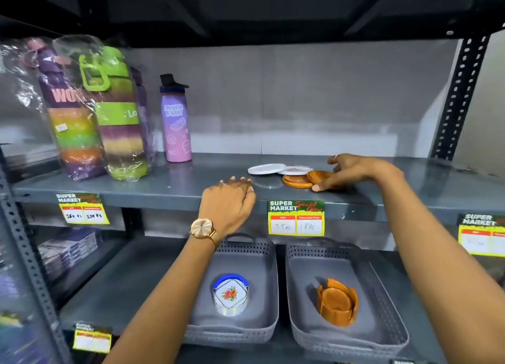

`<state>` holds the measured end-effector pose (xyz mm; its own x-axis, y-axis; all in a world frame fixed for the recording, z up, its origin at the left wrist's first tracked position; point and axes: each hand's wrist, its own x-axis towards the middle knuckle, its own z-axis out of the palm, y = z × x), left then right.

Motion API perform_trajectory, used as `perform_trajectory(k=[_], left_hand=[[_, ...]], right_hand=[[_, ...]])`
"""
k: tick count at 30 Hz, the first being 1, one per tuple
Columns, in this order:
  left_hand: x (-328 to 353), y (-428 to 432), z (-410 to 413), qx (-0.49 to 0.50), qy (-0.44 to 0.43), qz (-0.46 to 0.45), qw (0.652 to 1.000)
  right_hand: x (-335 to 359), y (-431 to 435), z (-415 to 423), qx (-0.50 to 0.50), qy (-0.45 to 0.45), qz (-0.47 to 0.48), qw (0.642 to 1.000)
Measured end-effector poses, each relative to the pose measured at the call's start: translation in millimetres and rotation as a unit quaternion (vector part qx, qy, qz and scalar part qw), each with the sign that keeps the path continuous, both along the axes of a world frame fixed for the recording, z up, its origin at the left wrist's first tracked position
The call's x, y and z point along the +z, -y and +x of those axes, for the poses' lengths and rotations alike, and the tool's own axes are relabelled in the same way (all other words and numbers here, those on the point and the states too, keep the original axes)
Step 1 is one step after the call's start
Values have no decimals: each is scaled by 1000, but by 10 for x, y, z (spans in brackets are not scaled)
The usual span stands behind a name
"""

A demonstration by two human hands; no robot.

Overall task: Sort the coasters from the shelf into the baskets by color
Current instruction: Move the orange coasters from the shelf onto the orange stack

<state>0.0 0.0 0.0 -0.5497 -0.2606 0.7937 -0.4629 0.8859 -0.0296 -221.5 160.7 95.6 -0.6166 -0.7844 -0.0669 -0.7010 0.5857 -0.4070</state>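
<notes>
On the grey shelf [169, 183] lie two white coasters [266, 169] and two orange coasters [296, 180]. My right hand [352, 171] grips the tilted right orange coaster [318, 175] between thumb and fingers. My left hand [228, 202] rests on the shelf's front edge with fingers curled, holding nothing that I can see. One shelf lower stand two grey baskets. The left basket [269, 260] holds a white floral coaster stack in a blue holder [231, 295]. The right basket [388, 309] holds orange coasters in an orange holder [337, 302].
Wrapped multicoloured bottles [101, 112] and a purple bottle [176, 120] stand at the shelf's left. Price tags [296, 217] hang on the shelf edge. A black upright post [459, 96] bounds the right side. Boxes [68, 249] sit lower left.
</notes>
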Motion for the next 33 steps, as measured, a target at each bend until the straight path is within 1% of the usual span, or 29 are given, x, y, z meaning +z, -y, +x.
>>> perform_trajectory(k=[2,3,4,5,6,7,9,10,12,15,17,20,22,24,27,30,33], left_hand=[[40,-18,-31,17,0,8,1000],[33,-22,-48,32,-4,-1,999],[110,-51,-47,44,-3,12,999],[67,-34,-85,36,8,36,999],[32,-16,-93,31,13,41,999],[-33,-4,-79,34,9,22,999],[-51,-2,-70,39,-5,14,999],[-27,-1,-73,41,-10,19,999],[-13,-16,-85,49,-30,23,998],[-40,-42,-102,73,-53,9,996],[-46,-38,-137,86,-55,12,995],[-53,-28,-157,92,-56,9,994],[-86,-33,-145,78,-55,4,995],[-124,-36,-141,75,-54,-8,996],[-207,-56,-144,89,-76,-40,992],[-333,-26,-136,65,-92,-58,992],[-389,39,-147,33,-114,-76,990]], right_hand=[[45,26,-3,-9,-15,-11,1000],[40,17,-6,-17,-21,-13,1000],[94,17,8,-20,-18,-17,999],[44,65,-11,-28,-11,-9,999],[24,76,-6,-32,-11,-17,999],[-16,71,-15,-31,-2,-31,999],[-47,31,5,-30,2,-101,994],[-42,-12,41,-29,3,-150,988],[-60,-114,145,-25,8,-269,963],[-140,-312,370,-6,34,-425,905],[-229,-457,590,26,76,-494,866],[-453,-622,981,49,126,-548,826],[-648,-698,1201,58,150,-557,815],[-892,-751,1370,64,172,-551,814],[-1313,-806,1538,53,198,-533,821],[-1730,-861,1597,6,214,-487,847],[-2030,-878,1457,-74,198,-422,881]])
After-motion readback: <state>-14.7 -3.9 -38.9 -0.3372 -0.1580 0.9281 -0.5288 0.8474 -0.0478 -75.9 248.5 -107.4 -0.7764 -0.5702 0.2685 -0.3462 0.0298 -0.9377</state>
